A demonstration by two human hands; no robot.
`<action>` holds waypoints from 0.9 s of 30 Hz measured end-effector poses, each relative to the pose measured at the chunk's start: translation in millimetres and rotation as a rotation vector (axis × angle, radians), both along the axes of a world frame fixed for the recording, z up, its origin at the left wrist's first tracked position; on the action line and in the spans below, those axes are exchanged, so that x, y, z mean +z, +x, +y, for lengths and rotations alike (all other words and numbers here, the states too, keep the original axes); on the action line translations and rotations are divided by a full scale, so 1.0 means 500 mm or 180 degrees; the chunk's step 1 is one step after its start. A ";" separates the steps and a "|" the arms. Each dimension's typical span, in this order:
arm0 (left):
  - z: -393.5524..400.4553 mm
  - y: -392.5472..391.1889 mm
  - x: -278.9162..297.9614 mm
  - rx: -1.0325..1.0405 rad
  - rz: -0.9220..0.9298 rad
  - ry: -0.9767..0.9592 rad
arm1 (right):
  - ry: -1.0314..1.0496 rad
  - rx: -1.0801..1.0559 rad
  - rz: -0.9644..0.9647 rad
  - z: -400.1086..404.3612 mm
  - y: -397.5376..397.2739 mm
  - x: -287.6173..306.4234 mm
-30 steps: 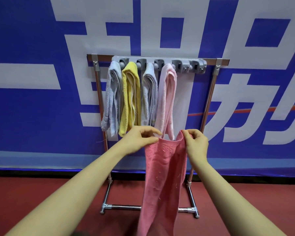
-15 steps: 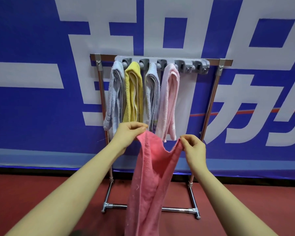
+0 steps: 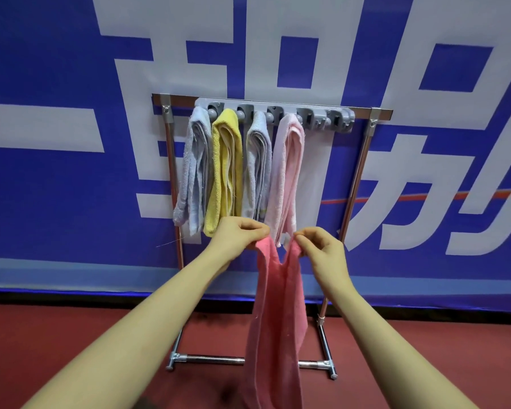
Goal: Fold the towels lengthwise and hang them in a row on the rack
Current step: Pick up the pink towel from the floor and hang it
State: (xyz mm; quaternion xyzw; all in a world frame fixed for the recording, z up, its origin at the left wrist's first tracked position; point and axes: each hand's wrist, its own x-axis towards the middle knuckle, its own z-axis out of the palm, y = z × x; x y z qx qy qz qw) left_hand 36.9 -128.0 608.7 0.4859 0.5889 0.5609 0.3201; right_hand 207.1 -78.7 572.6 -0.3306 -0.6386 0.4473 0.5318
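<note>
Since half a second ago both hands have drawn closer together, so the top edge of the pink towel (image 3: 273, 314) now dips in a narrow V between them instead of the wider sag it had, and the cloth hangs more bunched. That towel is held up in the air, pinched at its two top corners: the left hand (image 3: 236, 236) has its thumb and curled fingers clamped on the left corner, the right hand (image 3: 322, 246) pinches the right corner the same way, fingers curled in. From the hands the towel drops straight down past the forearms and out the bottom of the view, in front of the rack (image 3: 362, 160). Just above and behind the knuckles are the lower ends of the towels already hung: the pale pink towel (image 3: 286, 175) right above the gap between the hands, the grey towel (image 3: 258, 166) just up from the left hand, then the yellow towel (image 3: 224, 172) and the light blue towel (image 3: 194, 169) further out to that hand's left. They hang side by side from the grey hook bar (image 3: 322, 119), whose right end, up from the right hand, is bare. Behind it all is a blue and white banner (image 3: 56, 187), with red floor (image 3: 71, 349) below
</note>
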 end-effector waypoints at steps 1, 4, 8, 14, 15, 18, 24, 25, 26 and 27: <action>0.001 0.008 0.004 -0.0067 -0.0038 0.0007 | -0.0015 0.0059 -0.0017 -0.003 -0.004 0.006; 0.000 0.021 0.018 -0.0384 -0.0225 0.0032 | -0.0019 0.0163 0.0017 -0.009 -0.011 0.021; -0.007 0.017 0.032 -0.0615 0.0163 0.0095 | -0.0047 0.0126 0.0177 -0.006 -0.003 0.030; -0.010 0.025 0.039 -0.0484 0.0375 0.0375 | -0.0051 0.0354 0.0311 -0.017 0.004 0.034; -0.009 0.026 0.039 -0.0479 0.0477 0.0435 | -0.0031 0.0422 0.0289 -0.021 0.003 0.036; -0.005 0.027 0.035 -0.0321 0.0904 0.0620 | -0.0046 0.0550 0.0251 -0.030 -0.002 0.040; -0.002 0.023 0.031 -0.0169 0.0987 0.0597 | 0.0271 0.0501 0.0039 -0.030 -0.006 0.044; -0.001 0.022 0.029 -0.0190 0.0997 0.0604 | 0.0328 0.0510 0.0039 -0.031 -0.007 0.048; -0.001 0.021 0.026 -0.0243 0.0998 0.0613 | 0.0363 0.0519 0.0042 -0.031 -0.008 0.052; -0.001 0.019 0.024 -0.0331 0.0988 0.0590 | 0.0372 0.0533 0.0055 -0.031 -0.009 0.057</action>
